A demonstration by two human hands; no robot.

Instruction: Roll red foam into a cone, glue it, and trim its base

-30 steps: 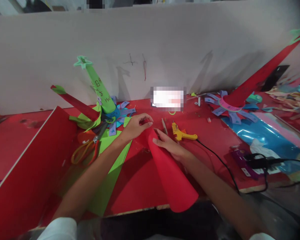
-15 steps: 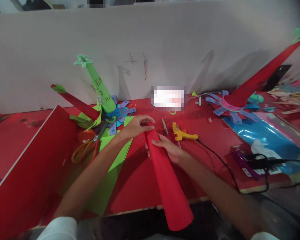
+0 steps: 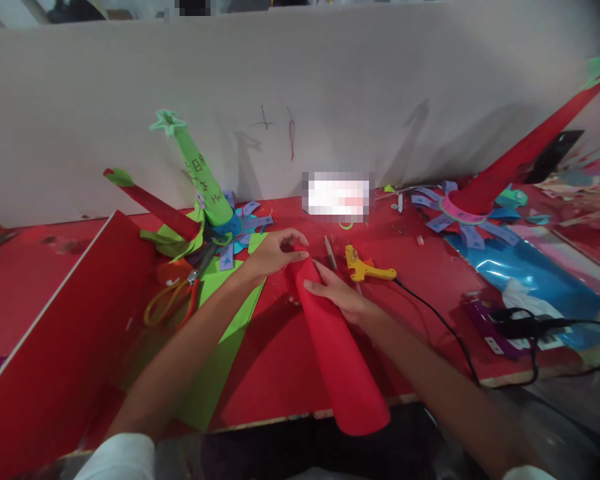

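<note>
A rolled red paper cone [image 3: 340, 353] slants across the middle, its wide end hanging over the table's front edge. My left hand [image 3: 280, 253] grips the narrow far end between thumb and fingers. My right hand [image 3: 335, 290] is wrapped round the cone just below, thumb on top and the other fingers partly hidden behind the paper. Right of the hands lies a yellow glue gun [image 3: 365, 267] with a black cord, and a pen-like stick [image 3: 331, 253] lies beside it. Green paper sheets [image 3: 230, 333] lie under my left forearm.
Orange-handled scissors [image 3: 173, 303] lie left, near a red board [image 3: 65, 333]. Behind stand a green paper tower [image 3: 203, 173] and a smaller red one [image 3: 160, 210]. At right are a tall red cone [image 3: 525, 147], blue film [image 3: 525, 273] and a purple box [image 3: 487, 327] with cables.
The cone's wide end has risen slightly and shifted a little right, away from me. Both hands keep their hold near its narrow end.
</note>
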